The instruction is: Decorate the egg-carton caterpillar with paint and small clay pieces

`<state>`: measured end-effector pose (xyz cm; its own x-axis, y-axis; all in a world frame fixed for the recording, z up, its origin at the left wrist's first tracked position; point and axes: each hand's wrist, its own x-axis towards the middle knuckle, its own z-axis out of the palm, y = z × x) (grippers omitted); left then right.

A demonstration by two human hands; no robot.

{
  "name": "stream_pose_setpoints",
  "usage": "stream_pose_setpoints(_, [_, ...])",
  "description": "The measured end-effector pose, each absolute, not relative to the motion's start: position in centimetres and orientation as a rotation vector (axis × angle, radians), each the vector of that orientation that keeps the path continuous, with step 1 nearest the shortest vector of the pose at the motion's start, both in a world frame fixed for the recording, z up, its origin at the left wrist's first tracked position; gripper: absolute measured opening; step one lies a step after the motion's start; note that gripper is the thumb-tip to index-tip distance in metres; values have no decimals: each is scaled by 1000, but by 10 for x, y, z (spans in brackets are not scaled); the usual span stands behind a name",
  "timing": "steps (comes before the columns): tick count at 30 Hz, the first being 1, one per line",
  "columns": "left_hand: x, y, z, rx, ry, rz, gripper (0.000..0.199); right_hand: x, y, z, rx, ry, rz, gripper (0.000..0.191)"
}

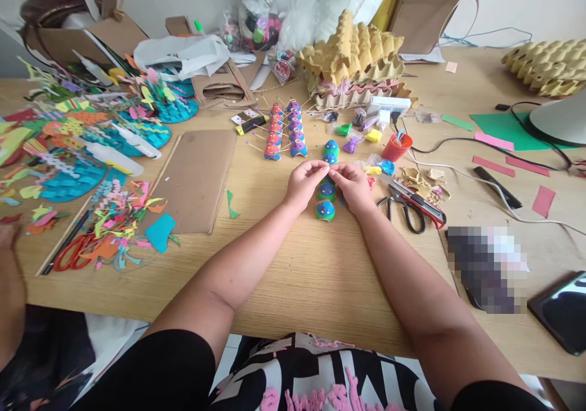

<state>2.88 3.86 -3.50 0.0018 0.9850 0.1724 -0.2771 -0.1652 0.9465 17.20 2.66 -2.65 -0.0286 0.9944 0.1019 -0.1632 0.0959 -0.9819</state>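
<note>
Nearest you, well to the right of the blue-and-green caterpillar, a glossy black case lies by the table edge. Well to its left, at the side of the view, another person's arm shows. Further in on that side lie orange-handled scissors and a heap of paper scraps.

The caterpillar itself, a line of rounded cups with small yellow dots, runs away from you along the table. Your left hand comes over it from its left and your right hand from its right. Your hands meet above its middle, each with thumb and fingers drawn into a pinch, fingertips together. You cannot tell whether a small piece sits between them, or whether they touch the cups.

Just right of the caterpillar are black-handled scissors with a red-and-grey cutter across them; left of it, a cardboard sheet lies flat. Beyond it to the right stands a red cup. Beyond it to the left, a red caterpillar and a purple caterpillar stand side by side. Furthest behind it, yellowish egg trays are stacked.
</note>
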Motion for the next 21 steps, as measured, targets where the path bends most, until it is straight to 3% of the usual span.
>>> stream_pose_setpoints(21, [30, 39, -35, 1097, 886, 1440, 22, 173, 25, -25, -1029, -1179, 1221, 48])
